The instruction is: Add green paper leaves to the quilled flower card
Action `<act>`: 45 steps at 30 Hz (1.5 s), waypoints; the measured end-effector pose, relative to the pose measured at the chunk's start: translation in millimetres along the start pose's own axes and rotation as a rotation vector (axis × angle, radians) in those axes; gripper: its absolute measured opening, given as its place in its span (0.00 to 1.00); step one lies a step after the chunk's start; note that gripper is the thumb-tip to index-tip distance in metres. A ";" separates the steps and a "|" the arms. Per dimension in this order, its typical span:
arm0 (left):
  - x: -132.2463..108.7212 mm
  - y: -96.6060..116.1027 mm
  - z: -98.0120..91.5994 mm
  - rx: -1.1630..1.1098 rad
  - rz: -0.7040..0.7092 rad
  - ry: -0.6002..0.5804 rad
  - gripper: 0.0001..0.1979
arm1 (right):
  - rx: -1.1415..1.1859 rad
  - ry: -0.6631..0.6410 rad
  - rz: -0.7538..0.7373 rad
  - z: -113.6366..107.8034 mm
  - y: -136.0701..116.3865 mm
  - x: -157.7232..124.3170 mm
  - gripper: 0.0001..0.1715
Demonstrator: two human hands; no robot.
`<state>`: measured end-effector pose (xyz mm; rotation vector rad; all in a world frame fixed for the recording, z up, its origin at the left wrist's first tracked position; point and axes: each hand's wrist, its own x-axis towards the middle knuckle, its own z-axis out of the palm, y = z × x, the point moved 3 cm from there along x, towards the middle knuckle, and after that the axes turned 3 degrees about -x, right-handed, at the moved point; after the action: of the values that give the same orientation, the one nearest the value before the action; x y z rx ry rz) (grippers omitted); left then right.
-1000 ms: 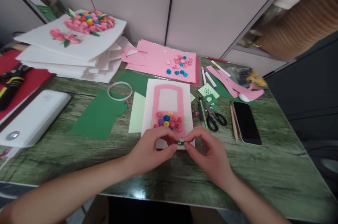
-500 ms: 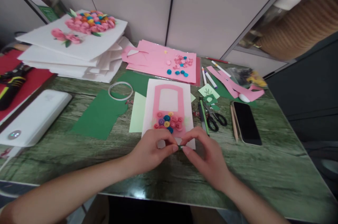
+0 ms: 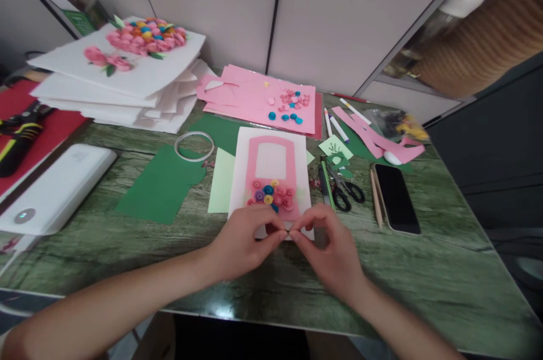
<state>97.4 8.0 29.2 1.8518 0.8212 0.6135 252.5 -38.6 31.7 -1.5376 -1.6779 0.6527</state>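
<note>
My left hand [image 3: 244, 244] and my right hand [image 3: 328, 249] meet fingertip to fingertip over the near edge of a white card [image 3: 271, 156]. Both are pinched on a tiny green paper piece [image 3: 289, 232], almost hidden between the fingers. The card carries a pink frame [image 3: 271, 145] and a cluster of small rolled paper coils [image 3: 271, 193] just beyond my fingers.
A dark green sheet [image 3: 161, 184], a tape ring [image 3: 194, 146] and a light green sheet [image 3: 220, 179] lie left of the card. Scissors [image 3: 345, 190], pens, a pencil and a phone [image 3: 396, 197] lie to the right. Pink sheets [image 3: 254, 97], stacked white boards [image 3: 123, 80] and a white device [image 3: 55, 187] fill the back and left.
The green strip was visible between my hands a second ago. My fingertips have closed together, and the strip is now almost hidden in the pinch.
</note>
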 end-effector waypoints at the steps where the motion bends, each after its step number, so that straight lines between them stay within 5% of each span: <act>1: 1.1 -0.9 -0.5 -0.015 -0.013 0.005 0.06 | 0.005 0.002 0.006 0.0 1.1 1.2 0.11; 11: 5.2 -3.4 -4.5 -0.205 -0.133 0.045 0.03 | -0.007 0.002 0.025 -6.8 2.6 4.3 0.12; 18: 5.4 -6.4 -2.0 -0.381 -0.187 0.063 0.02 | -0.376 0.199 -0.332 -11.1 -11.3 0.8 0.09; 22: 3.1 -6.5 -1.3 -0.399 -0.153 0.061 0.01 | -0.485 0.199 -0.419 -9.2 -16.1 -0.9 0.09; 45: 0.5 2.6 0.6 -0.005 0.003 0.040 0.04 | -0.475 0.074 -0.450 -6.1 -16.7 -0.2 0.06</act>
<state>98.9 7.3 31.4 1.8416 0.8426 0.6554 247.4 -41.9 48.5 -1.3860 -2.1254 -0.0446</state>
